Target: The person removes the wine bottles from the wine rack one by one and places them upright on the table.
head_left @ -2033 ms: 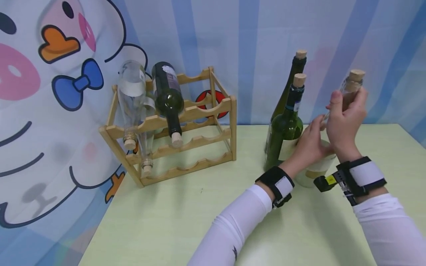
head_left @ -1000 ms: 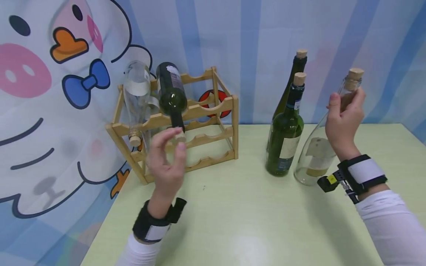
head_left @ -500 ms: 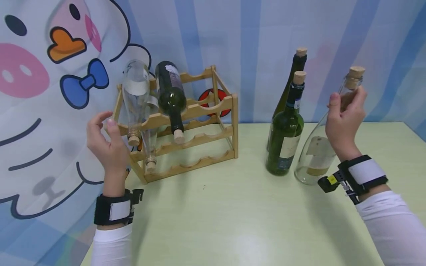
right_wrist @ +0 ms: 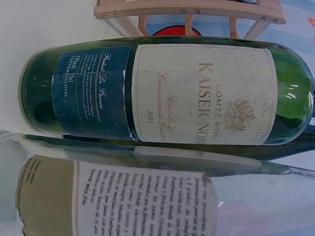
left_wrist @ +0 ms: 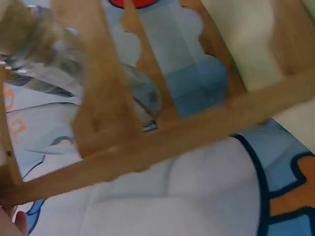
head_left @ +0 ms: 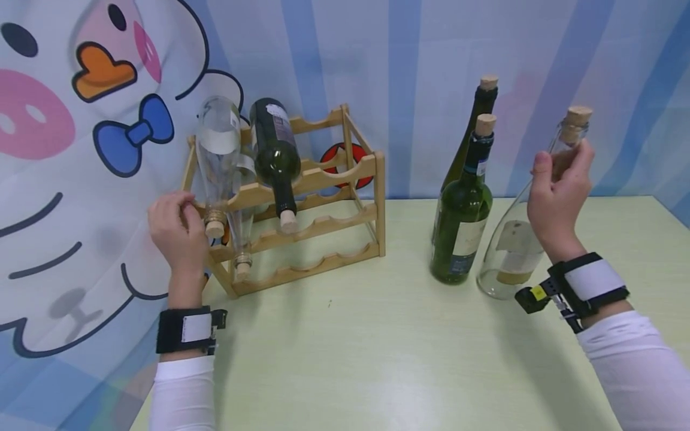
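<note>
Your left hand (head_left: 178,233) grips the pale wooden bottle rack (head_left: 309,181); your right hand (head_left: 560,200) holds a corked clear-glass bottle (head_left: 509,260). Tugging could tip the rack.

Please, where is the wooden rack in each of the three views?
Head: the wooden rack stands left of centre.
Left wrist: the rack spans the picture close up, cut by the edges.
Right wrist: part of the rack, top edge, beyond the green bottle.
Shared landmark: the red patch behind it.
</note>
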